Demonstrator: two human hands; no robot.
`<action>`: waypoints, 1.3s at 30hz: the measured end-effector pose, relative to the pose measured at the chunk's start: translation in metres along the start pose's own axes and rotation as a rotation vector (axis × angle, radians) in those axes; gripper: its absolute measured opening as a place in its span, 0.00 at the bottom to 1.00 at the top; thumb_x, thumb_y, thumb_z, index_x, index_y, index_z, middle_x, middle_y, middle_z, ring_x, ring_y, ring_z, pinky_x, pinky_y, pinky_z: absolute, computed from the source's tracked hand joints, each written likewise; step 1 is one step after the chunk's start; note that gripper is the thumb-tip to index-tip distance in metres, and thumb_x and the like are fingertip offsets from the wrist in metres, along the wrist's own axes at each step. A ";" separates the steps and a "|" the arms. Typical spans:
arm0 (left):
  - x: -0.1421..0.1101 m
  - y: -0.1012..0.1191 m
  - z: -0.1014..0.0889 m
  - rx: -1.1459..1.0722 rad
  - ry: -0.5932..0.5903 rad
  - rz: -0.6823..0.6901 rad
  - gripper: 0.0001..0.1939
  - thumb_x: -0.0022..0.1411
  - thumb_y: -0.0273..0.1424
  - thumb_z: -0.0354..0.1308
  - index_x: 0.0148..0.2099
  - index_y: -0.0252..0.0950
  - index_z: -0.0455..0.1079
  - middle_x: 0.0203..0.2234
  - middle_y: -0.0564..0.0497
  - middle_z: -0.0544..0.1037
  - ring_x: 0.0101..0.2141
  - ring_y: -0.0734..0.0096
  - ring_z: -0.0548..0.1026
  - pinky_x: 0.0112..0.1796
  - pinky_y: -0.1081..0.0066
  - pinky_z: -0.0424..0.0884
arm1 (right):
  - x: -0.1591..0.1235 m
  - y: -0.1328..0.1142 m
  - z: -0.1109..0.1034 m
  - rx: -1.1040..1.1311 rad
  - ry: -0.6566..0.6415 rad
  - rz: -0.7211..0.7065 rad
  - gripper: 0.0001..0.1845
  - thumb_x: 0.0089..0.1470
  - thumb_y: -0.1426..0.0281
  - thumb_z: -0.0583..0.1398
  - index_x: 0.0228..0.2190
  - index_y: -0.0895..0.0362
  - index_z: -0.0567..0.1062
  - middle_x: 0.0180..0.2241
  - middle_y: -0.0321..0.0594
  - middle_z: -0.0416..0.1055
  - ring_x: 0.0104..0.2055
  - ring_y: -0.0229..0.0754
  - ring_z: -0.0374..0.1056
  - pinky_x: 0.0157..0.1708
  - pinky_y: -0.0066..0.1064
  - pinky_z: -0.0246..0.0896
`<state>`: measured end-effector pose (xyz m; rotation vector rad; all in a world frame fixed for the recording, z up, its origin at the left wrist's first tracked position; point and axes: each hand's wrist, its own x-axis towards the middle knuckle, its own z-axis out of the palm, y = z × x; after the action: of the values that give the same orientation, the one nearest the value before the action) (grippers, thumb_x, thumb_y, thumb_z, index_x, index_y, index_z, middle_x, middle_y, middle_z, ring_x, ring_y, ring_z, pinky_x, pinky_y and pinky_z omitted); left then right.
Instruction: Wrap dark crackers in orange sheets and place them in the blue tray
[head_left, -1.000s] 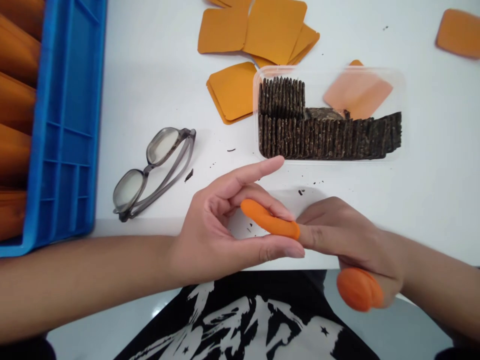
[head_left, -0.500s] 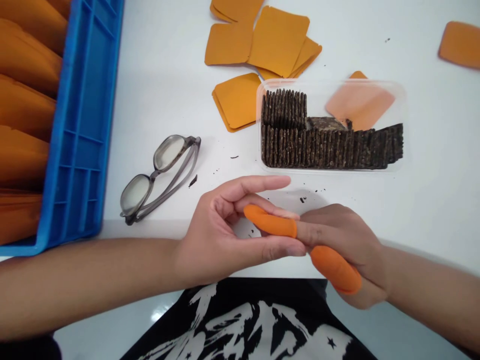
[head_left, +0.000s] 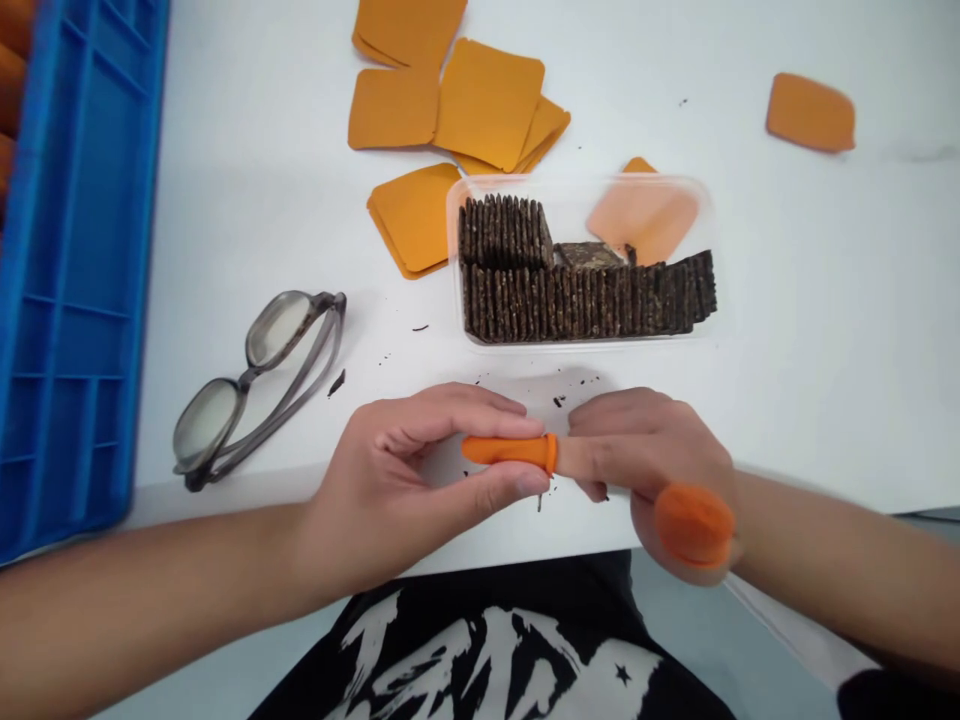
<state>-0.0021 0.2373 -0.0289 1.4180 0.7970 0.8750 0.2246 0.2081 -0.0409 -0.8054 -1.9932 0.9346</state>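
Observation:
My left hand (head_left: pixel 405 480) pinches an orange finger cot (head_left: pixel 510 450) that sits on the outstretched index finger of my right hand (head_left: pixel 645 460). Thumb and fingers of the left hand close round the cot near its rolled rim. A second orange finger cot (head_left: pixel 694 525) covers my right thumb, which points toward the camera. The other right fingers are curled under. Both hands hover at the near edge of the white table (head_left: pixel 825 330).
A clear plastic tray (head_left: pixel 585 195) of dark square wafers (head_left: pixel 585 295) lies just beyond the hands. Orange square pads (head_left: pixel 450 100) are scattered behind it, one more (head_left: pixel 810 112) at far right. Grey glasses (head_left: pixel 255 375) lie left, a blue crate (head_left: pixel 67 280) further left. Dark crumbs dot the table.
My left fingers have closed down round the cot on the right index finger. The right thumb has turned toward the camera. The view has shifted so everything sits further left.

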 end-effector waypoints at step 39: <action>0.002 -0.002 -0.006 0.011 0.062 0.117 0.09 0.54 0.25 0.78 0.32 0.39 0.81 0.39 0.51 0.84 0.30 0.78 0.79 0.38 0.73 0.84 | 0.008 -0.006 -0.005 0.002 0.107 0.106 0.08 0.61 0.76 0.66 0.35 0.54 0.72 0.23 0.28 0.61 0.22 0.29 0.55 0.21 0.24 0.49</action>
<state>-0.0067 0.2422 -0.0308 1.4648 0.7728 1.0099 0.2237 0.2124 -0.0306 -0.9482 -1.8720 0.9339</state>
